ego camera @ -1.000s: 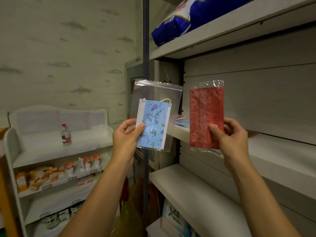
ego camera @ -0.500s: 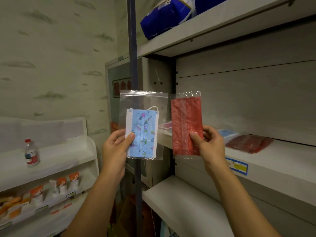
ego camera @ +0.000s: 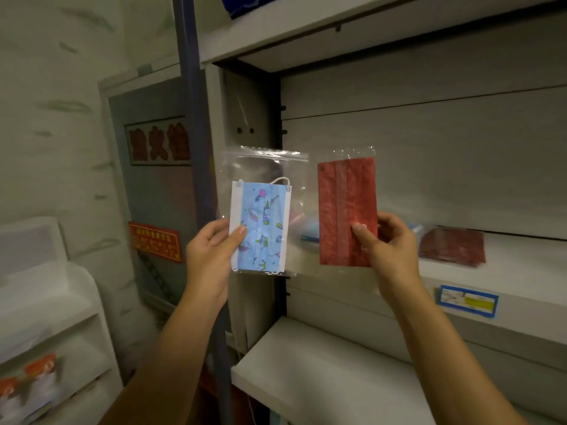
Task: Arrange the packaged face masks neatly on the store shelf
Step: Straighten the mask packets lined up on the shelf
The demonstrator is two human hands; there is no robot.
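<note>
I see two packaged masks held upright, side by side, before the store shelf (ego camera: 460, 271). My left hand (ego camera: 208, 259) pinches one clear pouch holding the blue cartoon-print mask (ego camera: 264, 228), thumb on its lower left edge. My right hand (ego camera: 389, 250) pinches one wrapped red mask (ego camera: 346, 207) at its lower right. One stack of red mask packs (ego camera: 454, 245) lies on the shelf board, behind the right hand; blue packs (ego camera: 310, 233) show between the two held ones, count unclear. One price label (ego camera: 468, 300) sits on the shelf edge.
</note>
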